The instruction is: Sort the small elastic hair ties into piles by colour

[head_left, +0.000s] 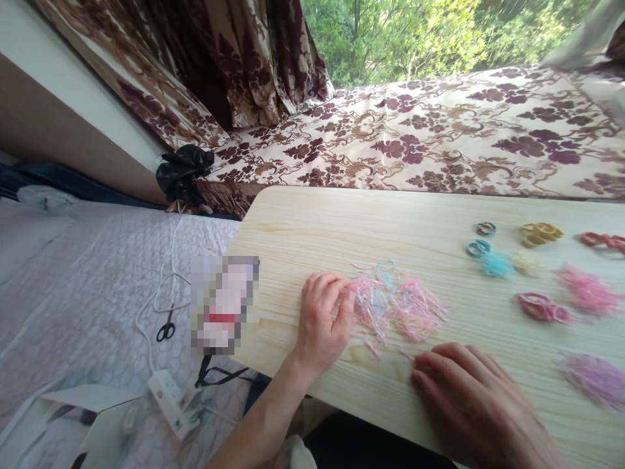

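My left hand (323, 319) rests at the left edge of a loose heap of thin pastel elastic bands (415, 309), mostly pink with some pale blue. Its fingers bend over the heap and the thumb stands apart from them. My right hand (476, 397) is low over the table's near side, slightly blurred, with its fingers curled together and the fingertips near a few stray strands. Whatever is between those fingers is hidden. To the right lie separate small piles: turquoise bands (497, 264), pale yellow bands (526, 262), pink bands (588, 290) and lilac bands (593, 379).
Thicker hair ties lie on the wooden table (312, 221): mustard ones (541, 233), dark pink ones (543, 306), red ones (603, 242). A blurred-out object (227, 306) sits at the left edge. Scissors (166, 331) and a power strip (170, 404) lie on the bed (107, 260).
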The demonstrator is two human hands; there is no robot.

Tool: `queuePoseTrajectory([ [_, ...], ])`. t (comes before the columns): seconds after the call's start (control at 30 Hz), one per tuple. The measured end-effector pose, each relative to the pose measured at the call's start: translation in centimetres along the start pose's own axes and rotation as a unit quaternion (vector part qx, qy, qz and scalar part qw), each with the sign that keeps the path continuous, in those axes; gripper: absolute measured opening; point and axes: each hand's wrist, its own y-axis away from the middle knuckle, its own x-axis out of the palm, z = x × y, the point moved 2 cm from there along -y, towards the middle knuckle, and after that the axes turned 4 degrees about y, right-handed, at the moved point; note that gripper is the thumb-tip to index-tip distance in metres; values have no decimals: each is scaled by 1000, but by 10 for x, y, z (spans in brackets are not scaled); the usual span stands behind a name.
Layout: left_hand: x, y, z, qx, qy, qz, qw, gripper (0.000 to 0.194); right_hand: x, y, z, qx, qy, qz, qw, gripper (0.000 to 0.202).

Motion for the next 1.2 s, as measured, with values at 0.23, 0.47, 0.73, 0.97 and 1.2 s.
queuePoseTrajectory([
  [0.23,1,1,0,3,4,-8,1000,19,6,-1,3,0,17,-18,1000,11],
  [0.47,1,1,2,7,3,-3,1000,20,1,-5,1,-7,10,-38,999,16],
  [0.73,4,4,7,6,4,2,1000,21,-21,11,-15,63,8,-34,997,11],
  [0.97,7,6,14,11,3,3,1000,20,-68,37,-44,117,112,-92,983,19],
  [1.2,7,7,18,17,-5,4,1000,21,-87,63,-78,179,225,-115,951,40],
])
